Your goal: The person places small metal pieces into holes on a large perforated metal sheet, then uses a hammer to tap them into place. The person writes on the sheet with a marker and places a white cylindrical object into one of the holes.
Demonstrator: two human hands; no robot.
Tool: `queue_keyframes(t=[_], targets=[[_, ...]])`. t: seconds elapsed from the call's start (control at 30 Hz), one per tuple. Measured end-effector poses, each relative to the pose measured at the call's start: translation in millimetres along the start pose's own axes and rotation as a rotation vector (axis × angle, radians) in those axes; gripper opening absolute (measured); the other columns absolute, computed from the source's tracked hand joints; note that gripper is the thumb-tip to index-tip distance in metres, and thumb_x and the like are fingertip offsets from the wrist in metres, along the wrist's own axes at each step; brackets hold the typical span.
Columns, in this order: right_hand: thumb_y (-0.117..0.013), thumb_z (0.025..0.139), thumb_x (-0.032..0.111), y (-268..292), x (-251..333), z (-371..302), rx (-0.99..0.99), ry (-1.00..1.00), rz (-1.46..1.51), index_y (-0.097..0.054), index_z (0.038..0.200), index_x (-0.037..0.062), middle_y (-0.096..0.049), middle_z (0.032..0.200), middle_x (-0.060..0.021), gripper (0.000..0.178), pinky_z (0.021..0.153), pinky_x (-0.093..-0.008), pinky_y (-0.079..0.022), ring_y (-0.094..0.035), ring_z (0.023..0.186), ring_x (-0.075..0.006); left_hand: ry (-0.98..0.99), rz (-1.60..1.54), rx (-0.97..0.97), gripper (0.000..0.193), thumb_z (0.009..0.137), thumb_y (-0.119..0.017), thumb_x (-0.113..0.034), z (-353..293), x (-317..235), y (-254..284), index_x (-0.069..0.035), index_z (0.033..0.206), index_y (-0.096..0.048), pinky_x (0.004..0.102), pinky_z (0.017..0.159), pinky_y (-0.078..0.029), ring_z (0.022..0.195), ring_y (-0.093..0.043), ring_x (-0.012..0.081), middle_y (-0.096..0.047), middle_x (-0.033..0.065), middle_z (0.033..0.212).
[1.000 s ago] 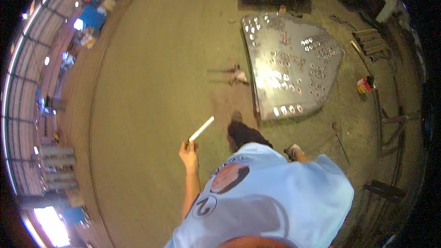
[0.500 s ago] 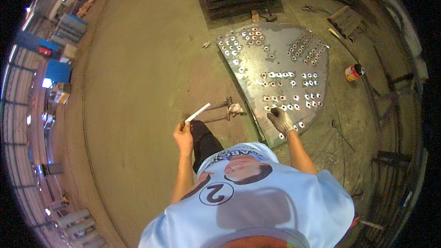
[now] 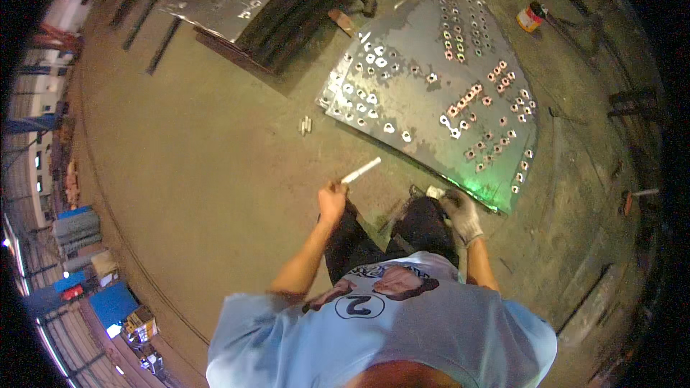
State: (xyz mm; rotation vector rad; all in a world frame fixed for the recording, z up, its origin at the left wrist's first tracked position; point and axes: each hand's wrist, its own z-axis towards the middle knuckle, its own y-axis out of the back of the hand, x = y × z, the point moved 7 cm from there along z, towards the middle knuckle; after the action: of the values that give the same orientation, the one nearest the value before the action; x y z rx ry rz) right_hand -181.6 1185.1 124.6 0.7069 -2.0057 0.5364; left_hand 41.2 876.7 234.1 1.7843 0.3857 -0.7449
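Observation:
My bare left hand [image 3: 332, 202] is closed around a white pen-like stick [image 3: 361, 170], which points up and right in front of my left knee. My right hand [image 3: 463, 219], in a grey-white work glove, is beside my right knee, just off the near edge of a steel plate [image 3: 410, 100]. Its fingertips are dark and blurred, so their grip does not show. A small whitish thing [image 3: 435, 192] lies next to those fingers; whether they touch it I cannot make out. Many round holes ringed with white or reddish marks cover the plate, and a green glow falls on its near corner.
A stack of dark plates [image 3: 280, 21] stands at the far left of the holed plate, with a hammer-like tool [image 3: 366, 6] on it. Small pale pieces [image 3: 305, 125] lie on the floor. An orange-and-white can [image 3: 530, 17] stands at the far right.
My view has turned, and the plate appears rotated. My right hand has come off the plate's marked holes to beside my knee. The left hand still holds the white stick.

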Motion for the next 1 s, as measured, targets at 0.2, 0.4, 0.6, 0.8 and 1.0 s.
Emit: queue_keyframes(t=[0.2,0.4,0.6,0.8,1.0], targets=[[-0.070,0.087,0.020,-177.3,96.8,37.0,0.051,0.012,-0.370,-0.060,0.124,0.0025,-0.069,0.114,-0.0168,0.042,0.089,-0.0368,-0.053,-0.067,0.102,-0.0288,-0.018,0.087,0.144,0.023,0.085,-0.067,-0.012,208.7,38.9,9.7,0.005,0.100,-0.068,0.0314,0.067,-0.051,0.073,-0.066,0.0186,-0.070,0.0114,0.079],[-0.065,0.087,0.041,-256.4,70.8,186.9,0.144,0.082,-0.682,-0.058,0.123,0.0065,-0.067,0.106,-0.0244,0.050,0.083,-0.0447,-0.053,-0.066,0.099,-0.0382,0.140,-0.122,0.192,0.026,0.084,-0.070,-0.013,342.7,126.0,-141.9,0.003,0.103,-0.065,0.0338,0.069,-0.051,0.074,-0.067,0.0188,-0.072,0.0119,0.082],[-0.066,0.088,0.032,-278.3,11.0,360.7,0.067,0.202,-0.752,-0.058,0.126,0.0043,-0.068,0.109,-0.0195,0.048,0.088,-0.0413,-0.053,-0.067,0.102,-0.0338,-0.190,0.049,0.160,0.020,0.083,-0.070,-0.012,444.9,188.0,-276.5,0.003,0.095,-0.064,0.0361,0.067,-0.053,0.073,-0.068,0.0244,-0.071,0.0159,0.083],[-0.065,0.087,0.040,-209.6,-14.2,503.1,-0.380,0.338,-0.754,-0.061,0.122,0.0040,-0.067,0.113,-0.0202,0.050,0.089,-0.0414,-0.051,-0.065,0.106,-0.0351,-0.432,0.513,0.454,0.027,0.077,-0.069,-0.027,436.6,168.0,-351.3,-0.005,0.092,-0.072,0.0464,0.080,-0.054,0.087,-0.068,0.0403,-0.071,0.0213,0.090],[-0.067,0.079,0.047,-253.4,-15.9,532.5,-0.614,0.357,-0.646,-0.061,0.120,0.0034,-0.067,0.108,-0.0261,0.060,0.089,-0.0459,-0.051,-0.064,0.104,-0.0406,-0.176,-0.349,0.726,0.048,0.096,-0.055,-0.048,494.1,110.0,-356.3,-0.003,0.100,-0.072,0.0327,0.078,-0.045,0.085,-0.062,0.0193,-0.072,0.0045,0.095]])
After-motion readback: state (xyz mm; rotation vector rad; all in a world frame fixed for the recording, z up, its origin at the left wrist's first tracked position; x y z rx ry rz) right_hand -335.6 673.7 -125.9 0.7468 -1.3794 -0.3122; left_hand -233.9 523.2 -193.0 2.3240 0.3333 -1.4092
